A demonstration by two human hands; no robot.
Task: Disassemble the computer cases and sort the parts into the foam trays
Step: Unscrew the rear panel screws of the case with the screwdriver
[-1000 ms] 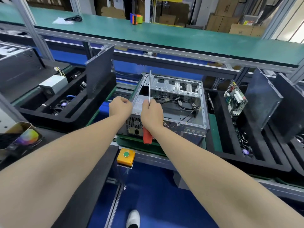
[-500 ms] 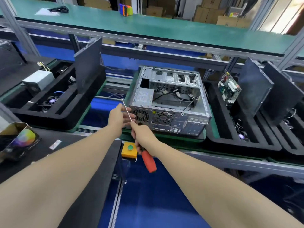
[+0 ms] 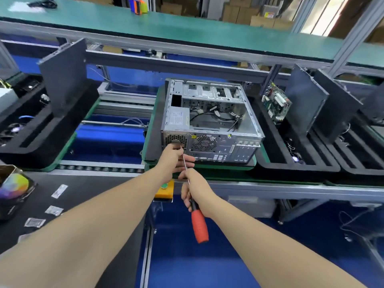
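Observation:
An open grey computer case (image 3: 209,119) lies on its side on a green pallet, rear panel towards me, with the power supply (image 3: 178,118) and loose cables inside. My right hand (image 3: 194,189) grips a red-handled screwdriver (image 3: 199,223) near the top of its handle. The long shaft runs up to the case's rear panel by the power supply grille. My left hand (image 3: 176,156) pinches the shaft near its tip, against that panel. Black foam trays stand at the left (image 3: 41,140) and right (image 3: 295,163).
A green motherboard (image 3: 275,101) leans in the right tray, beside dark side panels (image 3: 305,100). Another panel (image 3: 66,75) stands in the left tray, with a fan and cables. A yellow box with a green button (image 3: 165,189) sits on the rail. Small bags lie on the black mat (image 3: 56,204).
The screwdriver has come down from upright over the case to point at its rear panel. Both hands drew back towards me, then moved forward to the panel.

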